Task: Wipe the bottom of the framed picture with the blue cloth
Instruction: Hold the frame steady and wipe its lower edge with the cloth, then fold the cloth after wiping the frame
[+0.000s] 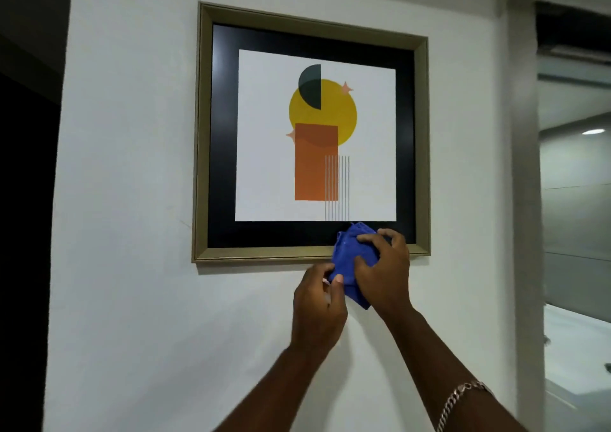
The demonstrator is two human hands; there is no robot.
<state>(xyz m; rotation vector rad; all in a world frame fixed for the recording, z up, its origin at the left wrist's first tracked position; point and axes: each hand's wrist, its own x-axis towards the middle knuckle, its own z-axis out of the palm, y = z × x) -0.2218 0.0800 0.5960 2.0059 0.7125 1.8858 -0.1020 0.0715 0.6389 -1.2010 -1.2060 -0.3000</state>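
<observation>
A framed picture [310,134] hangs on a white wall [132,299]. Its frame is a dull gold colour, with a wide black border inside it around a white print. The print shows a yellow circle, a dark half-circle, an orange rectangle and a set of thin upright lines.

The blue cloth [352,259] is bunched against the bottom rail of the frame, right of centre. Its top reaches up over the black border to just under the print's lower edge. Its tail hangs below the frame, over the wall.

The right hand [385,273] covers the cloth's right side. Fingers curl over the top of the bunch, and the thumb presses into the front of it. Grip: pressed together on the cloth, holding it to the frame.

The left hand [319,306] sits lower, below the frame. Thumb and fingers pinch the cloth's lower left edge. The two hands are close together, touching or nearly so.

A chain bracelet [459,402] circles the right forearm. To the right of the wall stand a grey pillar [524,167] and pale panels [577,183] beyond it.
</observation>
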